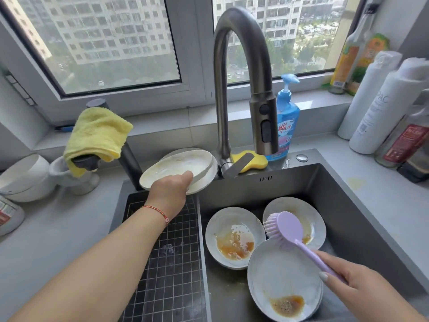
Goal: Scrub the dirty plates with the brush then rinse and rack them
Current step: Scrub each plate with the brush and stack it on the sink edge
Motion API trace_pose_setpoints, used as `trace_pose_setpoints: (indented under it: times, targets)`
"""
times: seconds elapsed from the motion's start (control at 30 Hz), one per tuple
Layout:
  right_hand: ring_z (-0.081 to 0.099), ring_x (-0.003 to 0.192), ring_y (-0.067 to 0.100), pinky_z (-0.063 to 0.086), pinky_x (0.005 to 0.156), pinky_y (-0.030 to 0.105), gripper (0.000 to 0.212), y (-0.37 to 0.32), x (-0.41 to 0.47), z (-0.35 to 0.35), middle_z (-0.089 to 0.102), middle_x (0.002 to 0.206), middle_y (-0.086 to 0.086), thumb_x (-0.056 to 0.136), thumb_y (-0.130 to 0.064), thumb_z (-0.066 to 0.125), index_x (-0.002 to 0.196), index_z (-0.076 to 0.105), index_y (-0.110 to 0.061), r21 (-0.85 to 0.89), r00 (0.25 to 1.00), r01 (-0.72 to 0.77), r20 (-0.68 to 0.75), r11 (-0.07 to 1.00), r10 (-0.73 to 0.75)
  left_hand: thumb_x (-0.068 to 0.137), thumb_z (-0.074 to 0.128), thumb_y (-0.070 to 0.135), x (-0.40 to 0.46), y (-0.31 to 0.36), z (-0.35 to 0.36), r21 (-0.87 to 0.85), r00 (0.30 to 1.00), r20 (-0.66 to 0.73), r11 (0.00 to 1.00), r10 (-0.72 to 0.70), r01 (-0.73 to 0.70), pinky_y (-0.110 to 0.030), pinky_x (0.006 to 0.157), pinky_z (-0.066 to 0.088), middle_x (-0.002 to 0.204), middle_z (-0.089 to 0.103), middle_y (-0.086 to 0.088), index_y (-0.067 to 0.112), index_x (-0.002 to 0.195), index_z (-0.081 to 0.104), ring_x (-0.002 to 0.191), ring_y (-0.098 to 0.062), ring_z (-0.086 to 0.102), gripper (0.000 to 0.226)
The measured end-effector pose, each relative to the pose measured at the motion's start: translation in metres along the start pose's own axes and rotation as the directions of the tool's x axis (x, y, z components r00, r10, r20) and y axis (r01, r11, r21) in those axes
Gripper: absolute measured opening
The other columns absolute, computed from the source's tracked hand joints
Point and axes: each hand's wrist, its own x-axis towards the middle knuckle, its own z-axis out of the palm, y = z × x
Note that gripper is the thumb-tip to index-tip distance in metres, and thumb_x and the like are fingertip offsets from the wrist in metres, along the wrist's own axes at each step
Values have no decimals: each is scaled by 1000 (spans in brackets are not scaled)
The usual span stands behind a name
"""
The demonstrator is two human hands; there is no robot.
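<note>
The right hand (352, 282) is closed round the low end of the brush (292, 231) handle. The handle's long axis runs from the hand toward 10 o'clock, ending in the head, bristles turned to 9 o'clock, above the sink (348, 205), where three dirty plates (234, 238) lie. The left hand (170, 194) grips the near rim of two stacked plates (178, 168), which extend from the fingers toward 12 o'clock, tilted over the rack (171, 252) at the sink's far left corner.
</note>
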Motion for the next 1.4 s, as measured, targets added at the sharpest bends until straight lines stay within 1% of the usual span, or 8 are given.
trace_pose_setpoints:
  times: [0.27, 0.83, 0.97, 1.07, 1.13, 1.2, 1.27, 1.4]
  targets:
    - [58, 97, 0, 43, 69, 5, 42, 4, 5, -4, 61, 115, -24, 96, -34, 50, 131, 39, -55, 6, 999, -37, -9, 999, 37, 84, 48, -9, 12, 5, 23, 42, 988, 148, 998, -52, 46, -33, 54, 31, 59, 33, 4, 16, 91, 42, 61, -27, 44, 26]
    - [60, 98, 2, 45, 74, 9, 48, 25, 6, -10, 61, 98, -40, 93, -32, 54, 106, 30, -72, 47, 998, -46, 49, 998, 44, 88, 40, -8, 8, 19, 36, 124, 921, 340, 980, -192, 159, -34, 67, 43, 87, 57, -8, 10, 107, 56, 83, -30, 57, 31]
    - [60, 90, -1, 44, 72, 6, 52, 30, 3, -15, 43, 85, -60, 92, -29, 56, 97, 31, -75, 65, 999, -24, 50, 998, 20, 69, 60, -17, 1, 27, 45, 61, 995, -98, 998, -17, 23, -40, 62, 54, 82, 62, -16, 1, 90, 64, 78, -36, 62, 27]
    - [59, 85, -5, 44, 72, 7, 49, 37, 3, -18, 53, 84, -50, 91, -30, 55, 102, 36, -74, 48, 1000, -24, 8, 999, 24, 73, 50, 2, -18, 63, 60, -42, 928, -355, 990, 110, -134, -34, 59, 51, 80, 59, -9, 10, 95, 55, 72, -28, 55, 24]
    - [56, 86, -10, 44, 71, 8, 44, 43, 3, -21, 56, 86, -47, 92, -30, 54, 113, 41, -67, 52, 999, -42, -1, 998, 42, 76, 45, 9, -32, 103, 69, -212, 978, -190, 969, 88, -129, -33, 57, 51, 84, 57, -6, 14, 92, 54, 73, -26, 55, 19]
    - [55, 88, -11, 42, 69, 8, 45, 46, 5, -23, 58, 95, -40, 93, -29, 54, 117, 42, -64, 50, 998, -60, 2, 997, 60, 88, 45, 10, -44, 136, 78, -299, 972, 221, 944, -75, 141, -32, 68, 47, 98, 56, -3, 16, 100, 56, 87, -24, 57, 18]
    - [54, 91, -12, 40, 69, 6, 45, 50, 5, -26, 59, 100, -38, 93, -28, 54, 112, 40, -66, 57, 997, -79, 6, 995, 79, 96, 42, 13, -57, 157, 102, -290, 804, 565, 867, -187, 405, -30, 79, 44, 113, 57, -1, 17, 114, 55, 100, -23, 57, 23]
    - [57, 95, -7, 43, 72, 10, 43, 63, 9, -30, 58, 101, -39, 92, -32, 54, 107, 38, -68, 43, 995, -102, 11, 994, 101, 96, 46, 16, -78, 173, 142, -283, 546, 812, 679, -206, 678, -36, 104, 44, 136, 57, -2, 24, 140, 45, 120, -24, 56, 45]
